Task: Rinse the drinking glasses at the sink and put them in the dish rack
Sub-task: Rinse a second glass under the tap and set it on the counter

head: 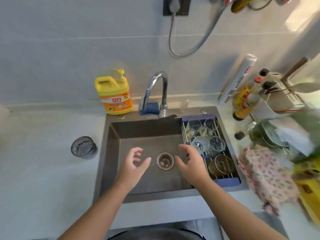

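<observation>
Here, both hands hovered empty over the sink [114, 153]. The left hand [134, 162] sat at 9 o'clock of the drain [165, 161], its fingers [137, 151] loosely curled and spread, holding nothing. The right hand [189, 161] sat at 3 o'clock of the drain, fingers likewise apart and unloaded, just beside the dish rack [225, 181].

The rack spanned the right side of the sink and carried several clear glasses [199, 144]; the nearest lay tilted, mouth toward the right hand, while the others stood roughly upright with mouths up.

One dark drinking glass [84, 147] remained on the counter [43, 170], well apart from the basin, at about 9 o'clock of the left hand. It stood upright, long axis vertical, mouth upward. The left hand was the nearer of the two.

Judgement: the remaining glass was the next item, and a leftward reach with the left hand, closing on the wall from the side, would suit it. The faucet [156, 90] showed no visible flow.
</observation>
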